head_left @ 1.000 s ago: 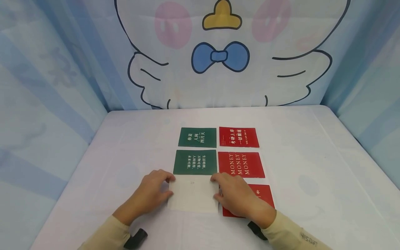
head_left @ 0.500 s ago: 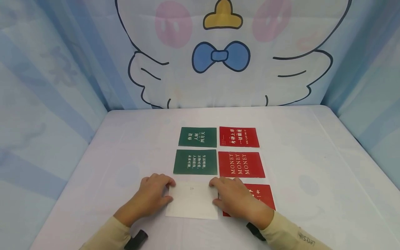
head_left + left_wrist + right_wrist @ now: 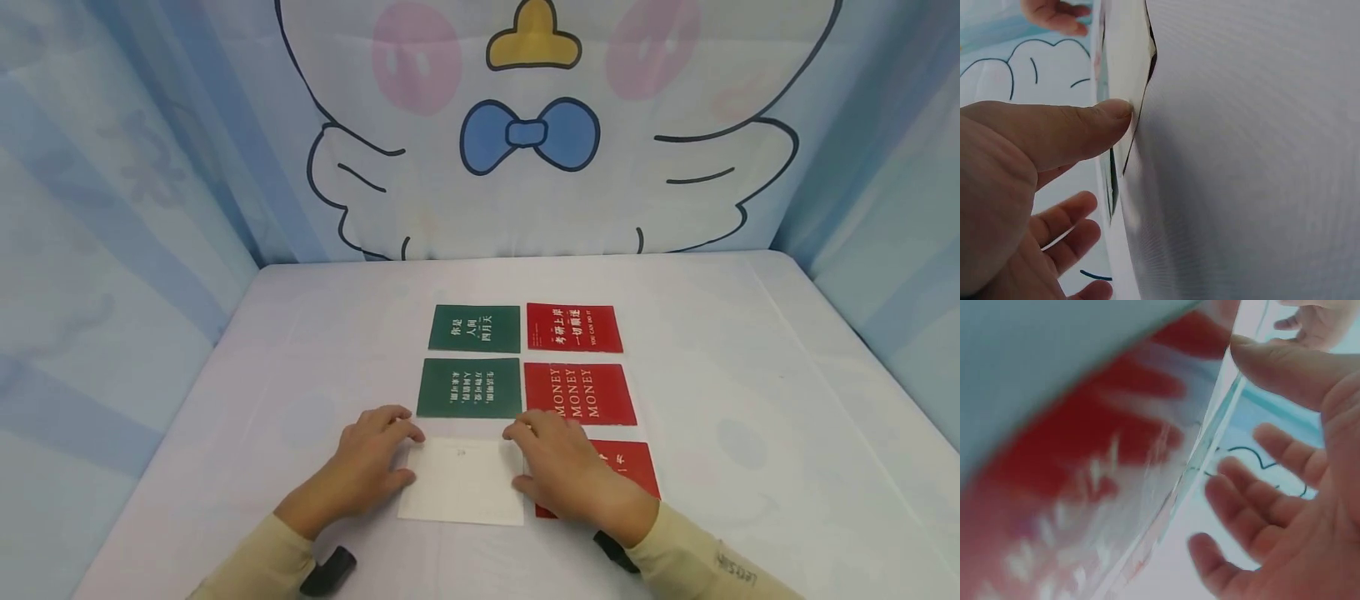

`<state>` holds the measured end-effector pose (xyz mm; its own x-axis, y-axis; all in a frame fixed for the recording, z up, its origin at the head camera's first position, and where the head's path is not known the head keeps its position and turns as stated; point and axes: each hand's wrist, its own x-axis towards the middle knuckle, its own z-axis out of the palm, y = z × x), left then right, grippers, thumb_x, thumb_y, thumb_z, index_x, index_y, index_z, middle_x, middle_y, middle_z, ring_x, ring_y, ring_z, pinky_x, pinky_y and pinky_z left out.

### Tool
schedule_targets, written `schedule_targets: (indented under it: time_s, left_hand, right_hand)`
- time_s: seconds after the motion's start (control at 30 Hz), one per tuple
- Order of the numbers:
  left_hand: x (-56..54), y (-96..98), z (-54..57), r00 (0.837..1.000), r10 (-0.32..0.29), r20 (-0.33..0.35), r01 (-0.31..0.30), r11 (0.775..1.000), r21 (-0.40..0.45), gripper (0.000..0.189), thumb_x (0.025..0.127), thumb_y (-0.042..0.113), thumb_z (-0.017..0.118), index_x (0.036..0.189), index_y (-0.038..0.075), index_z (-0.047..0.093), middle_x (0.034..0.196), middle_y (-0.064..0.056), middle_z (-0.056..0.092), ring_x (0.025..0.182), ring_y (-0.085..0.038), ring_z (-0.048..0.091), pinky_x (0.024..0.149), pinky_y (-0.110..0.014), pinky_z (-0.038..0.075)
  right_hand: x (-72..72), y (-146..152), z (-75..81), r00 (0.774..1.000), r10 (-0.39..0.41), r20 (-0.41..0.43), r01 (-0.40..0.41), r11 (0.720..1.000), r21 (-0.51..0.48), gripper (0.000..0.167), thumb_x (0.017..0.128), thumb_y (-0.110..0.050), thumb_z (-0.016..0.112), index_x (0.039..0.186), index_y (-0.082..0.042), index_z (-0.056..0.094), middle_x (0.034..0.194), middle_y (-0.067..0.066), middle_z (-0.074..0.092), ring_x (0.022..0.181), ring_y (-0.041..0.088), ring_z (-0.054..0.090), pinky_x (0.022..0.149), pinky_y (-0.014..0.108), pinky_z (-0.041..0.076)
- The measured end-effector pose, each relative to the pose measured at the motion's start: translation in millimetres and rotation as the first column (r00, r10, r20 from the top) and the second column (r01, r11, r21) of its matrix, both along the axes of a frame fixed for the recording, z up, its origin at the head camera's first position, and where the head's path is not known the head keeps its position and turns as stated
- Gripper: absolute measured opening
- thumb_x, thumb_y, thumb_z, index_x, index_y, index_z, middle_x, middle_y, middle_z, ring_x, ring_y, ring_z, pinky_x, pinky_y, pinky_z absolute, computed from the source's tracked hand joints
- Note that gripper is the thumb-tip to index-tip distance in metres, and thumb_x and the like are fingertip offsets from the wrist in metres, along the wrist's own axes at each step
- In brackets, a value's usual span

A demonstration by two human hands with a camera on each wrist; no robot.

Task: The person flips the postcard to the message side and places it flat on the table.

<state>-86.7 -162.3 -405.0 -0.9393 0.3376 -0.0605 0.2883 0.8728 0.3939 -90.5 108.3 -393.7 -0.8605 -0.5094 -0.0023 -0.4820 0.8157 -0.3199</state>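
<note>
A cream-white card lies at the front of the left column of cards, with a small mark near its far edge. My left hand is at its left side; in the left wrist view the thumb touches the card's edge while the other fingers are loosely spread. My right hand is at the right side, its thumb at the edge and its fingers loosely bent. That hand partly covers a red card.
Beyond the white card lie two green cards with white writing. Right of them are a red MONEY card and another red card. A cartoon-printed curtain backs the white table.
The white card has moved toward me, leaving a gap before the nearer green card, and now lies flat. Both hands came nearer with it, then their fingertips lifted slightly.
</note>
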Motion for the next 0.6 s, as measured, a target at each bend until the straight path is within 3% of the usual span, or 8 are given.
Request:
schedule_targets:
  time_s: [0.17, 0.3, 0.47, 0.6]
  left_hand:
    - [-10.2, -1.8, 9.5, 1.0, -0.025, -0.007, 0.025, 1.0, 0.01, 0.039, 0.082, 0.019, 0.084, 0.116, 0.014, 0.065, 0.144, -0.014, 0.05, 0.134, -0.039, 0.04, 0.103, -0.064, 0.033]
    - [-30.6, -3.4, 15.7, 0.999, -0.039, -0.02, 0.04, 0.999, 0.008, 0.054, 0.083, 0.024, 0.084, 0.13, 0.011, 0.061, 0.148, -0.013, 0.048, 0.136, -0.037, 0.038, 0.106, -0.064, 0.031]
    - [-58.4, 0.0, 14.4, 0.999, -0.016, 0.045, 0.016, 1.0, 0.001, 0.077, 0.079, 0.029, 0.087, 0.144, 0.012, 0.049, 0.156, -0.012, 0.039, 0.143, -0.035, 0.029, 0.111, -0.063, 0.025]
    - [-73.5, 4.5, 9.1, 0.995, 0.001, 0.097, 0.0, 1.0, -0.016, 0.082, 0.077, 0.032, 0.088, 0.145, 0.012, 0.048, 0.154, -0.011, 0.041, 0.144, -0.035, 0.027, 0.113, -0.061, 0.023]
  right_hand:
    - [-16.1, 5, 14.4, 0.995, 0.037, -0.095, -0.038, 0.999, -0.007, 0.071, 0.068, -0.033, 0.092, 0.128, -0.011, 0.062, 0.126, 0.006, 0.061, 0.118, 0.026, 0.056, 0.101, 0.053, 0.045]
    - [-38.7, 7, 23.5, 0.995, 0.031, -0.094, -0.027, 0.999, 0.045, 0.08, 0.068, -0.034, 0.092, 0.136, -0.009, 0.059, 0.131, 0.008, 0.061, 0.124, 0.03, 0.055, 0.104, 0.056, 0.041]
    - [-65.5, 5, 20.5, 1.0, -0.007, -0.007, 0.007, 0.996, 0.09, 0.086, 0.069, -0.036, 0.091, 0.143, -0.011, 0.054, 0.136, 0.008, 0.059, 0.13, 0.032, 0.05, 0.108, 0.058, 0.035]
    - [-78.1, 0, 12.4, 0.995, -0.045, 0.092, 0.036, 0.994, 0.101, 0.089, 0.069, -0.039, 0.09, 0.145, -0.013, 0.052, 0.137, 0.009, 0.057, 0.135, 0.033, 0.042, 0.111, 0.063, 0.027]
